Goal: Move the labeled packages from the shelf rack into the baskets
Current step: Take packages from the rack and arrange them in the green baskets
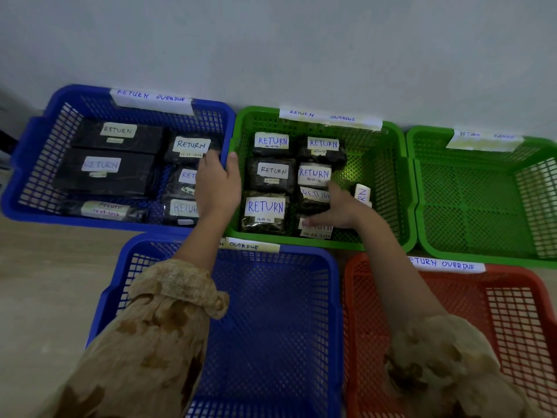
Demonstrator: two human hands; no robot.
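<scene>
Several dark packages with white "RETURN" labels lie in the far blue basket (36,164) and in the middle green basket (388,188). My left hand (218,182) grips the meeting rims of these two baskets, thumb on the green side. My right hand (334,208) reaches into the green basket, and its fingers curl round a dark labeled package (313,197) in the right column. Another package (363,194) stands on edge just right of that hand. A large package (264,212) lies at the basket's front left. No shelf rack is in view.
A blue basket (304,312) with nothing in it lies near me at the middle. A red basket (452,300) sits at the near right and a second green basket (482,212) at the far right; both hold nothing. All stand on a pale floor against a grey wall (271,49).
</scene>
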